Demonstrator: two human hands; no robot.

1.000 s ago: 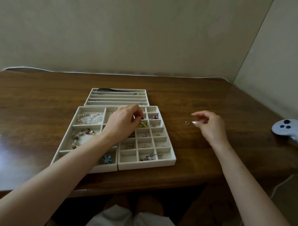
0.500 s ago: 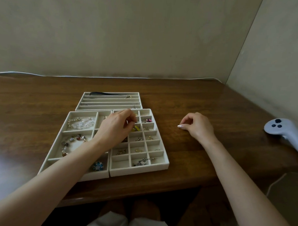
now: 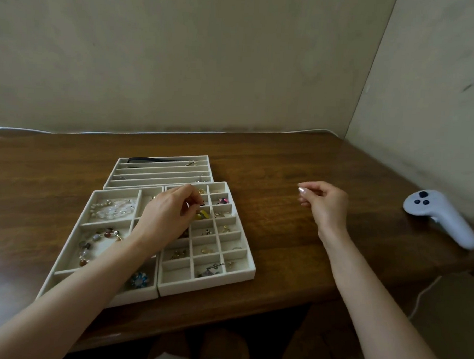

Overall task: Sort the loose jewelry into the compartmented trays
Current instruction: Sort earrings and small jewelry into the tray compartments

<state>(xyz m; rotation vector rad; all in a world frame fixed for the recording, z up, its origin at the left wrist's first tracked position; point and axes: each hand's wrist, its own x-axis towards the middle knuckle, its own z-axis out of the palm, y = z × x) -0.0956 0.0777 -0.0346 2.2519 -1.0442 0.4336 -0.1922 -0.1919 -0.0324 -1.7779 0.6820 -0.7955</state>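
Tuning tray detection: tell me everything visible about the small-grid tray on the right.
The small-grid tray is off-white, with a soft, felt-like look, split by thin walls into three columns of small cells. Most hold small earrings or charms; a few look empty. It lies flat on the wooden table, left wall against the large-compartment tray, far edge by the long-slot tray. The left hand hovers over its far-left cells, hiding some; contact unclear.

Left hand (image 3: pixel 169 217) over the small-cell tray (image 3: pixel 206 285), right hand (image 3: pixel 325 206) with curled fingers (image 3: pixel 308 194) above the wooden table (image 3: pixel 277 235)
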